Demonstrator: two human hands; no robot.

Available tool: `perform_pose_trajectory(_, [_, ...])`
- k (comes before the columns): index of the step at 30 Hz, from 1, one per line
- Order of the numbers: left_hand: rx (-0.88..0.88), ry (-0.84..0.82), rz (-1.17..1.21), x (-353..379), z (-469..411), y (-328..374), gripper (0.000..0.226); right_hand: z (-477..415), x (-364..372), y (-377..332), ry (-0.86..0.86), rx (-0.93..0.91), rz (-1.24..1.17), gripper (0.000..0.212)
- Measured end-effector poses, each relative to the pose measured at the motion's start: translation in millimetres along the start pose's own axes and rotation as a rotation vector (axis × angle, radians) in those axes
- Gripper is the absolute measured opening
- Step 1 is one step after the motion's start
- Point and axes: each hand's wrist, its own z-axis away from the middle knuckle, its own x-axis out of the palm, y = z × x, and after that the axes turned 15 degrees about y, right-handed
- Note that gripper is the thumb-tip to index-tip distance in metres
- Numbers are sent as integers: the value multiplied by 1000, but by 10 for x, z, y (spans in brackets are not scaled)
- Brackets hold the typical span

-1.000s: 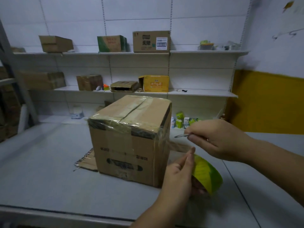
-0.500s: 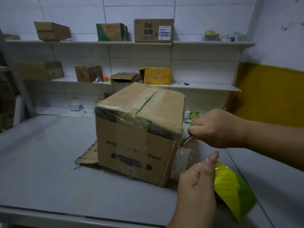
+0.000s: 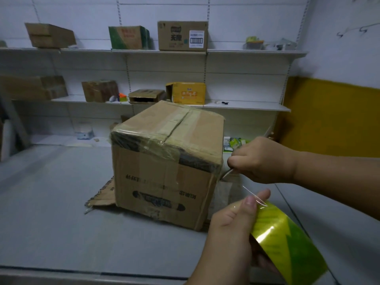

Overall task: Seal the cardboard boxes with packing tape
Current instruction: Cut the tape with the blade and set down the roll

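The tape strip (image 3: 226, 194) is to be held taut by the left hand (image 3: 230, 229), closed round the tape roll (image 3: 287, 239) at the near right, and cut close to the right edge of the cardboard box (image 3: 164, 171) standing mid-table, with the thin tool (image 3: 227, 174) gripped in the curled right hand (image 3: 261, 159).

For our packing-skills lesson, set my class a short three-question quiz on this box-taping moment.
1. True or false: the left hand holds the tape roll.
2. Relative to the cardboard box, the right hand, gripping a small blade, is: A) on top B) beside its right corner C) behind it.
3. Fill in: the tape roll is yellow and ____.
Key: 1 true; 2 B; 3 green.
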Motion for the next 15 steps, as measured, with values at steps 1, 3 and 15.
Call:
perform_pose_trajectory(1, [-7, 6, 4, -5, 12, 34, 37, 6, 9, -3, 11, 9, -6, 17])
perform_pose_trajectory(3, [-5, 16, 7, -28, 18, 65, 34, 3, 32, -15, 26, 36, 4, 27])
perform_pose_trajectory(15, [52, 39, -108, -202, 53, 43, 17, 670, 187, -60, -150, 643, 87, 33])
